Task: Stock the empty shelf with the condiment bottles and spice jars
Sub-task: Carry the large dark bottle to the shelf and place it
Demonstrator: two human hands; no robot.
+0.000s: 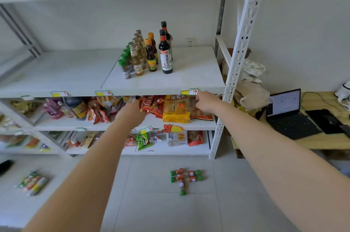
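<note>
The white middle shelf (189,80) holds a cluster of bottles. Two dark soy sauce bottles (165,55) stand at the right of the cluster, orange-capped bottles (151,55) beside them, then pale oil bottles (138,57) and green-capped spice jars (125,68) at the left. Several more green-capped spice jars (185,176) lie on the floor below. My left hand (132,111) reaches just under the shelf's front edge; its fingers are hidden. My right hand (206,102) is curled by the price tag (189,92) on the shelf edge, with nothing visible in it.
Snack packets (176,108) fill the two lower shelves. The perforated white upright (236,61) stands at the rack's right end. An open laptop (287,114) sits on a wooden table to the right. Some packets (32,184) lie on the floor at the left.
</note>
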